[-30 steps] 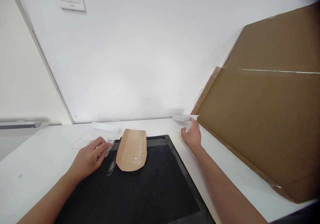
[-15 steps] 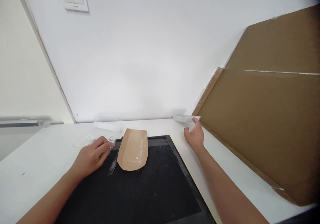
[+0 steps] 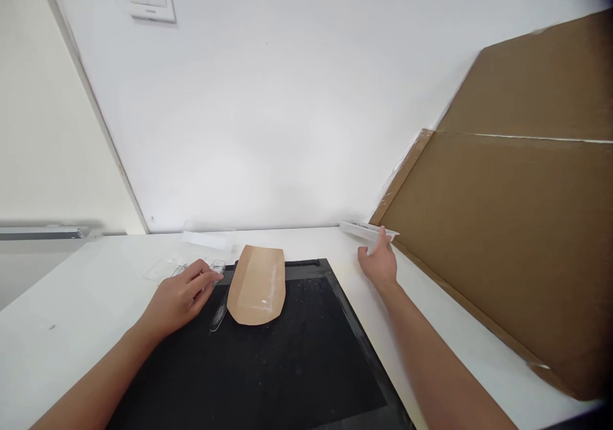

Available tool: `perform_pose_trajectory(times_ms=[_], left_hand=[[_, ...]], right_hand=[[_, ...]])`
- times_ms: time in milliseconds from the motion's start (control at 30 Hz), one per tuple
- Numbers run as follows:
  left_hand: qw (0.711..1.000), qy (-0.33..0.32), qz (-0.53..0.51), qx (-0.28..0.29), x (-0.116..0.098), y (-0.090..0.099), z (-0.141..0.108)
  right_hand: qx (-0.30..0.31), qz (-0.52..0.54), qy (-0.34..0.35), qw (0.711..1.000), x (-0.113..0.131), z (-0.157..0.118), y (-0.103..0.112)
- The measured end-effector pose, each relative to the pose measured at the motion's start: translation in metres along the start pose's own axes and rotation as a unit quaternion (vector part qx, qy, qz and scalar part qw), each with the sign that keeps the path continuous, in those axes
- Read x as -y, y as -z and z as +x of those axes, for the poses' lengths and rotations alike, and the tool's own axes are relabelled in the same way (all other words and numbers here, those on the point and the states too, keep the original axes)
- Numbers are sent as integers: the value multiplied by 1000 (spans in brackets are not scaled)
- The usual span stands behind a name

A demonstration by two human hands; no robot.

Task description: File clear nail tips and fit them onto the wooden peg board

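My left hand (image 3: 184,292) is closed at the far left of the black mat (image 3: 287,360), thumb and fingertips pressed together beside a clear plastic piece (image 3: 218,266). What it pinches, if anything, is hidden. At the back right, my right hand (image 3: 379,265) has its thumb apart and a fingertip against the near side of a shallow white tray (image 3: 357,229). A tan paper tray (image 3: 257,286) lies on the mat's far edge between my hands. Just left of it is a clear-handled tool (image 3: 219,315), its upper part dark and partly hidden.
A thin clear plastic sheet (image 3: 157,270) lies behind my left hand. Near the wall (image 3: 287,130) stands a clear box with a white panel (image 3: 208,240). A large brown cardboard sheet (image 3: 502,225) leans on the right of the white table (image 3: 67,296).
The white tray has shifted slightly right and turned, its right end coming nearer, along with my right hand. My left hand stays in place. The whole view has moved a little.
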State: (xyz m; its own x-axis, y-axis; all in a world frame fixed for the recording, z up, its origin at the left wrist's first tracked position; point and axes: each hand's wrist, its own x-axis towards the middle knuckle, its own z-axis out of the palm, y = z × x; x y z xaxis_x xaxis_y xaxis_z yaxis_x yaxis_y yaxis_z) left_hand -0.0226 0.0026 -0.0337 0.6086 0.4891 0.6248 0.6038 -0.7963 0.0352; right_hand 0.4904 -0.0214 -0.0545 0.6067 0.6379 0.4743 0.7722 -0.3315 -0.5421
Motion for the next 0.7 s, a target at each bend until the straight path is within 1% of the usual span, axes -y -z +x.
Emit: perform_pose_trajectory(times_ms=[167, 333, 533, 700], left_hand=[[1000, -1, 2, 3, 0, -1, 0], [1000, -3, 3, 4, 1, -1, 0], [1000, -3, 6, 4, 1, 0, -1], [1000, -4, 10, 4, 0, 1, 1]], right_hand=[[6, -22, -24, 999, -3, 1, -1], [19, -56, -68, 996, -10, 3, -1], [44, -105, -126, 986, -22, 13, 9], [49, -120, -147, 981, -32, 21, 17]])
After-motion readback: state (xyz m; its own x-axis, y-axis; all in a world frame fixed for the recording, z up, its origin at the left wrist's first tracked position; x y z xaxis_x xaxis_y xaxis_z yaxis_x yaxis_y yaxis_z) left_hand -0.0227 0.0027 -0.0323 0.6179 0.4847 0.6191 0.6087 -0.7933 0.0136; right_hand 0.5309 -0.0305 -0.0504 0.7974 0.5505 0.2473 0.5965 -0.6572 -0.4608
